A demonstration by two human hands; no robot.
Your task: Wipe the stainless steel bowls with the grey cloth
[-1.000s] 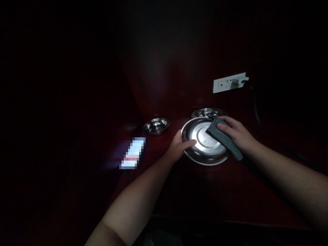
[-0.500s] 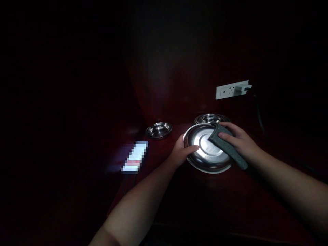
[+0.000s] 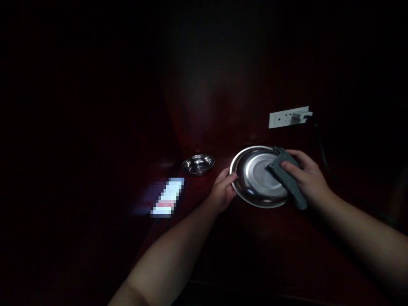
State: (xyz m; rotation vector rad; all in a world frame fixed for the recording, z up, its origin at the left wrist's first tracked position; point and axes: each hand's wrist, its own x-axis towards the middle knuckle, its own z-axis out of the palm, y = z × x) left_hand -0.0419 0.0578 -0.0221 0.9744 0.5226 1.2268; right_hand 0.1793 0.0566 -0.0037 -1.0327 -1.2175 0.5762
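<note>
Bowl (image 3: 256,180) between left hand (image 3: 223,189) and right hand (image 3: 309,172)

The left hand is at the bowl's left rim; the cloth (image 3: 290,178), in the right hand, laps its right side. On the table (image 3: 270,255), left of and behind the left hand, stands the other bowl (image 3: 198,165). The screen (image 3: 168,197) is left of that and nearer. Behind, on the wall (image 3: 216,110) at right, is the socket (image 3: 282,119), a plug (image 3: 302,115) in its right end.
</note>
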